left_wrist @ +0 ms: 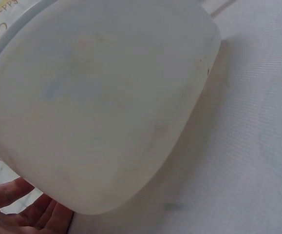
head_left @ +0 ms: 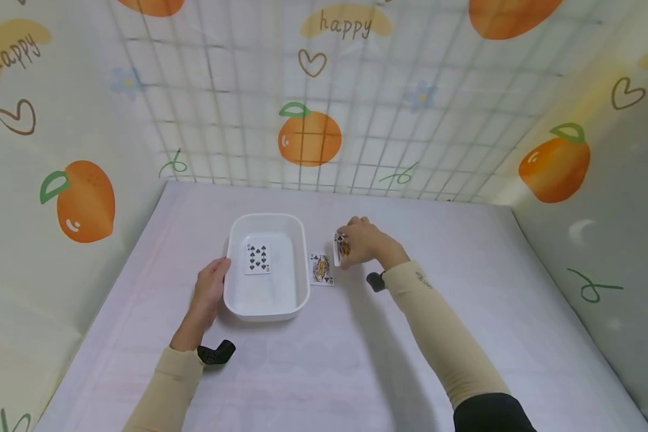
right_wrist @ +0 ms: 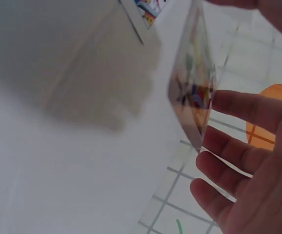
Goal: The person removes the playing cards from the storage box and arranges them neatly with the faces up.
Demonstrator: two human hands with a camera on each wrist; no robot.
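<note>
A white plastic tub (head_left: 287, 288) stands on the table, with a spade number card (head_left: 258, 259) face up on its floor. My left hand (head_left: 209, 291) grips the tub's left rim; in the left wrist view its fingers (left_wrist: 14, 192) show at the tub's edge. Just right of the tub, a face card (head_left: 321, 269) lies face up. Beyond it, my right hand (head_left: 364, 241) pinches another face card (head_left: 339, 246) between thumb and fingertips. That card appears nearly edge-on and blurred in the right wrist view, and the hand partly covers it in the head view.
A pale cloth covers the table (head_left: 302, 378). Behind it rises a wire grid (head_left: 237, 132) under a sheet printed with oranges, and printed sheets (head_left: 578, 240) stand at both sides. Black wrist cameras (head_left: 217, 353) stick out from the sleeves.
</note>
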